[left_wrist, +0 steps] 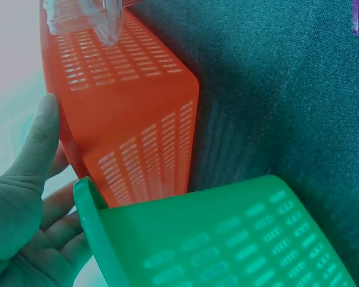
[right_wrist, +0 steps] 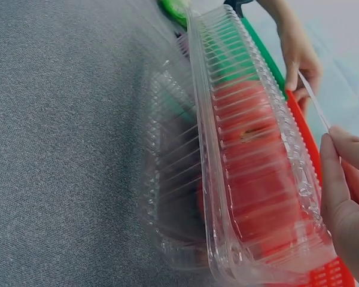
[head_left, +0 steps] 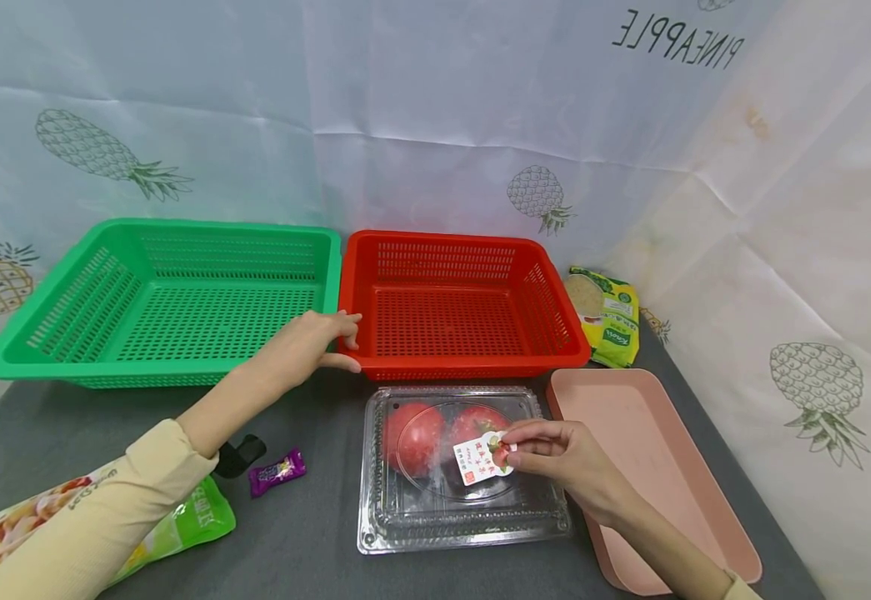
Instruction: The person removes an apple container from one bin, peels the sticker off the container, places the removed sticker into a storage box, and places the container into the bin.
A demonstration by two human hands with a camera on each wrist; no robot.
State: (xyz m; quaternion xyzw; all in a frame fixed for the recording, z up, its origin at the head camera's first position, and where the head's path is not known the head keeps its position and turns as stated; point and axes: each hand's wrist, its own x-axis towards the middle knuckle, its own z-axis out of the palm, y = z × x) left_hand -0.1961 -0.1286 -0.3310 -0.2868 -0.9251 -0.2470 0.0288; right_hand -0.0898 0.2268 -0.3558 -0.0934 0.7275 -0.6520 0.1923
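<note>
On the grey table [head_left: 315, 533], just in front of the red basket [head_left: 465, 300], lies a clear clamshell box [head_left: 461, 467] holding two tomatoes [head_left: 414, 433]. The right hand [head_left: 555, 458] pinches the label [head_left: 480, 457] on its lid; the left hand [head_left: 307, 346] grips the red basket's near corner beside the green basket [head_left: 165, 300]. The thin plastic likely flexes and feels slick, the fruit bruises easily, so the stiffer ribbed rim seems the safest hold.
</note>
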